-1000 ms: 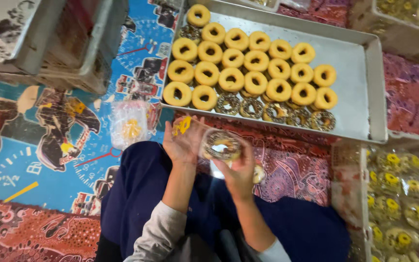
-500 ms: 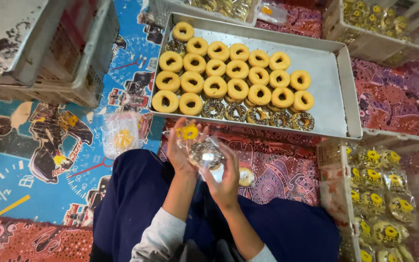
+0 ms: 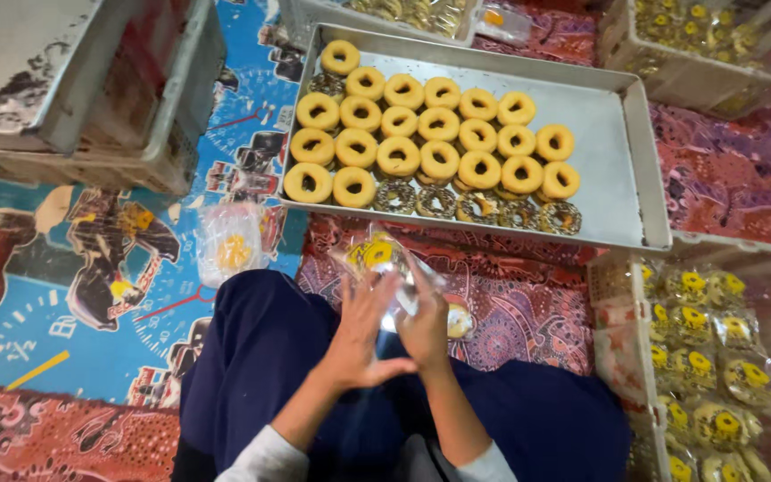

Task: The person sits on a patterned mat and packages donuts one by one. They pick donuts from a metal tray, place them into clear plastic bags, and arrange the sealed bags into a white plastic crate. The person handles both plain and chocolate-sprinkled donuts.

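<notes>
Grasping a clear bagged doughnut [image 3: 377, 256] with both hands, left hand [image 3: 365, 332], right hand [image 3: 426, 323], metal tray [image 3: 613, 134] of yellow ring doughnuts [image 3: 421, 134] far, white crate [image 3: 613, 357] of bagged doughnuts [image 3: 707, 357] right.

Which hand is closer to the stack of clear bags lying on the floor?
Left. The left hand is just right of the stack of clear bags; the right hand lies farther right, both hands on a clear wrapper.
</notes>
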